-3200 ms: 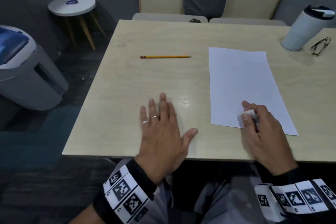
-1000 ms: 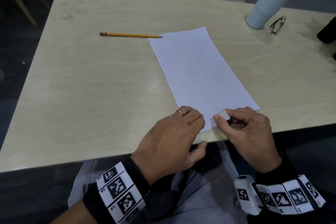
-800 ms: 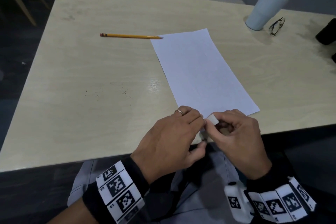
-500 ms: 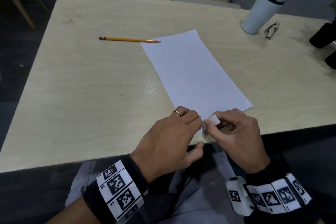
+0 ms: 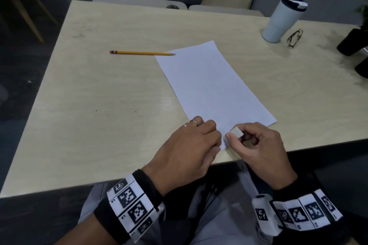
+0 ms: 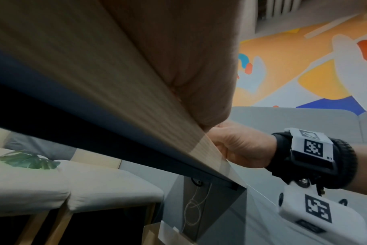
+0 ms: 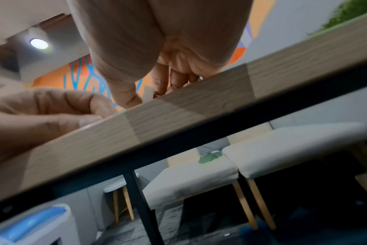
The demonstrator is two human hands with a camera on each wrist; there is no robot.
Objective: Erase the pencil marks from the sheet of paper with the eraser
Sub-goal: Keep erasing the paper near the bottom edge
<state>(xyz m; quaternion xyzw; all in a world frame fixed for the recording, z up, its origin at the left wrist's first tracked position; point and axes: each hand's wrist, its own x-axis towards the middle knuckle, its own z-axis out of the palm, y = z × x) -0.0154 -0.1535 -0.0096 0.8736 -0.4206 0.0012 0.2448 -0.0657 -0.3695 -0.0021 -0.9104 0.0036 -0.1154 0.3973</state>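
Observation:
A white sheet of paper (image 5: 215, 85) lies slanted on the wooden table (image 5: 99, 135), its near corner at the front edge. No pencil marks show on it from here. My left hand (image 5: 217, 141) holds that near corner down with curled fingers, thumb at the table's edge. Just to its right, my right hand (image 5: 235, 137) pinches a small white eraser (image 5: 236, 132) between thumb and fingers, low over the paper's near end. In the right wrist view the eraser (image 7: 148, 92) shows between the fingers above the table edge, with the left hand (image 7: 52, 106) beside it.
A yellow pencil (image 5: 142, 52) lies left of the paper's far corner. A white tumbler (image 5: 282, 20) and glasses (image 5: 294, 35) stand at the far right, with black objects (image 5: 352, 42) beyond. Dark crumbs (image 5: 119, 111) speckle the table to the left.
My left hand went from lying flat on the table to holding the paper's near corner; the paper has turned and slid to the front edge. The eraser has shifted slightly right, away from the left fingers.

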